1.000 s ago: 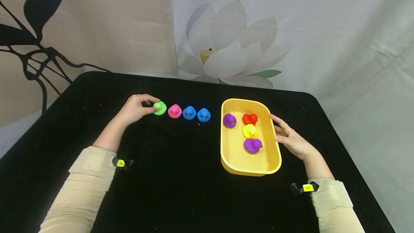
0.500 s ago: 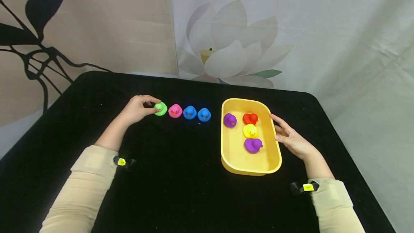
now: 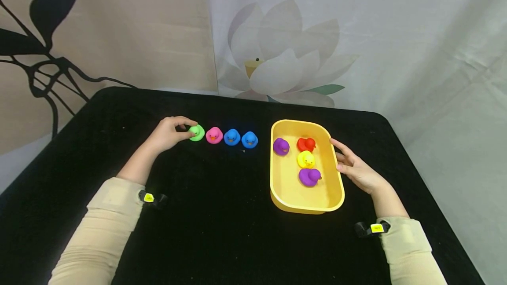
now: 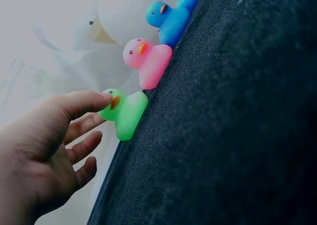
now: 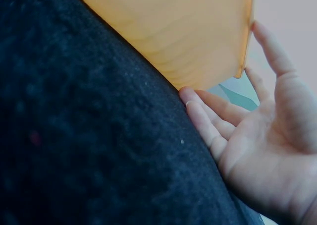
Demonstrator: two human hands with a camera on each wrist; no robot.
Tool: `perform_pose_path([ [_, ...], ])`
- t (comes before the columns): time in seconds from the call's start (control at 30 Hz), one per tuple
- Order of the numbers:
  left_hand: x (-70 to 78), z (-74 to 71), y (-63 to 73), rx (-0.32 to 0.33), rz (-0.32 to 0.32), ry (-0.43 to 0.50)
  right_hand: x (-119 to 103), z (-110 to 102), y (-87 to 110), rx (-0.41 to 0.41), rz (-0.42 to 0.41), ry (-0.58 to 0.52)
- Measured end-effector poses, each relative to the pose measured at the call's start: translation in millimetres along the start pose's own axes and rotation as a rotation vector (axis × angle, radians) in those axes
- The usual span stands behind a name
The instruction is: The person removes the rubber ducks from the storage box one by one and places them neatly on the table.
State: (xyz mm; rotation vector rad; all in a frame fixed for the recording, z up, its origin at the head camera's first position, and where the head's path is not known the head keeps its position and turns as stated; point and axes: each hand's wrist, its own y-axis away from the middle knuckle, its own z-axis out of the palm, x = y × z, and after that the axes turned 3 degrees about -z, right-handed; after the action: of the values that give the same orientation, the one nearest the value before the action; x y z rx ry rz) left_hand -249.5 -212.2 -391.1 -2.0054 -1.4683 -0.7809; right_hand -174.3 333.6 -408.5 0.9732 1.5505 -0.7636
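My left hand [image 3: 171, 133] pinches the head of a green rubber duck [image 4: 130, 117] between thumb and index finger; the duck sits on the black table. To its right, in one row, are a pink rubber duck [image 3: 214, 135] and two blue rubber ducks [image 3: 232, 137]. With relaxed, nearly straight fingers, my right hand [image 3: 358, 169] touches the right side of a yellow bin [image 3: 291, 198]. Inside that bin lie a red duck [image 3: 306, 144], a yellow duck [image 3: 306, 160] and two purple ducks [image 3: 310, 177].
A black cloth-covered table [image 3: 222, 232] spans the view, its far edge close behind the duck row. Behind it hangs a pale curtain [image 3: 416, 47] printed with a lotus and dark leaves. Both wrists wear small black cameras.
The left hand and green duck have shifted very slightly right, toward the pink duck. The right hand stays at the bin, and the other ducks look unmoved.
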Motion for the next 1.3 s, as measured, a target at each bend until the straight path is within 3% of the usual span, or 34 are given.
perform_pose_path([
  [0.3,4.3,-2.7,1.3,-0.013,-0.005,0.018,-0.2,-0.1,-0.3,0.002,0.006,-0.004],
  [0.57,15.9,-4.9,1.7,0.038,0.021,0.032,0.2,0.4,-0.1,0.000,-0.002,-0.002],
  [0.97,49.3,-4.6,5.4,0.080,0.081,0.084,-1.1,0.5,0.1,0.005,0.006,-0.008],
  [1.3,79.2,3.3,12.3,0.056,0.129,0.127,-1.1,0.4,-0.3,-0.004,0.004,-0.011],
])
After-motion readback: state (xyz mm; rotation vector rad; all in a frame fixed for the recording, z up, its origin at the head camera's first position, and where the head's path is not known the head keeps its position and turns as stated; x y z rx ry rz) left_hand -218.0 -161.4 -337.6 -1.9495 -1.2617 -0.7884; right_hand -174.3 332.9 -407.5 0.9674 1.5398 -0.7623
